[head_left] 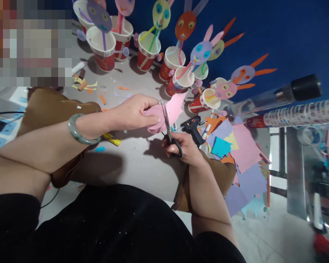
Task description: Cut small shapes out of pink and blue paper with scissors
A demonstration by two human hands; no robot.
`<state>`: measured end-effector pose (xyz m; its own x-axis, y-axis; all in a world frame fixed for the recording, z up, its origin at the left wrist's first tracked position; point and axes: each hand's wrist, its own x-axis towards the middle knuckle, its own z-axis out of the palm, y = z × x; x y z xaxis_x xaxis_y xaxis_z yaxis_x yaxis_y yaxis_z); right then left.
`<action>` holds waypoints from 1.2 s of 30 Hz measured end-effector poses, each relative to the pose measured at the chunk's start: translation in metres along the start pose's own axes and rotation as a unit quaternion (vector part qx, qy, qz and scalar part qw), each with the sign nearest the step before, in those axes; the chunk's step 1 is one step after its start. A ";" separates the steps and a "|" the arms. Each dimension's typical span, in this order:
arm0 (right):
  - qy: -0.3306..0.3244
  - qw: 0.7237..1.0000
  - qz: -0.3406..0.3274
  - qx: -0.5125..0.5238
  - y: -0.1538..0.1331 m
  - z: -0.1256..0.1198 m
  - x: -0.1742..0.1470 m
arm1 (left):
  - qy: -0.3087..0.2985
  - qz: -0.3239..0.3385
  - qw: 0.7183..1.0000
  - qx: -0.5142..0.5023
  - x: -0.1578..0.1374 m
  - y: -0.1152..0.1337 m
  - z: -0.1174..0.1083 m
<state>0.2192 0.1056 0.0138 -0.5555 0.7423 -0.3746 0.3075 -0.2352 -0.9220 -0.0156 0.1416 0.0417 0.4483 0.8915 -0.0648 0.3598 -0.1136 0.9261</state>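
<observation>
Between the thumb and fingers of my left hand (137,113) is a piece of pink paper (177,106), with a rounded part under the thumb and a jagged strip standing out to the right. My right hand (185,148) grips black-handled scissors (168,128), whose metal blades point up and lie across the paper between the rounded part and the strip. A black glue gun (193,129) lies just right of the scissors. Below my left wrist is a yellow utility knife (112,139), partly hidden by the arm.
Along the back stand several red-and-white paper cups (148,49) bearing paper faces on coloured straws. Coloured paper sheets (245,146) pile up at the right, near a long stack of cups (298,113). Orange and yellow scraps (84,84) are scattered at the left.
</observation>
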 end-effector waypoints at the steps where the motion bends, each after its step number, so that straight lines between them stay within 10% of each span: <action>1: 0.001 1.000 0.000 -0.005 0.000 0.000 0.000 | -0.002 0.000 1.000 0.001 0.000 0.000 0.000; 36: 0.023 1.000 0.005 -0.017 0.001 -0.002 0.000 | -0.033 -0.021 0.999 -0.035 -0.001 0.006 0.000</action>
<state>0.2210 0.1060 0.0128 -0.5172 0.7681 -0.3775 0.3392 -0.2210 -0.9144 -0.0136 0.1396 0.0470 0.4878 0.8638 -0.1262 0.3226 -0.0441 0.9455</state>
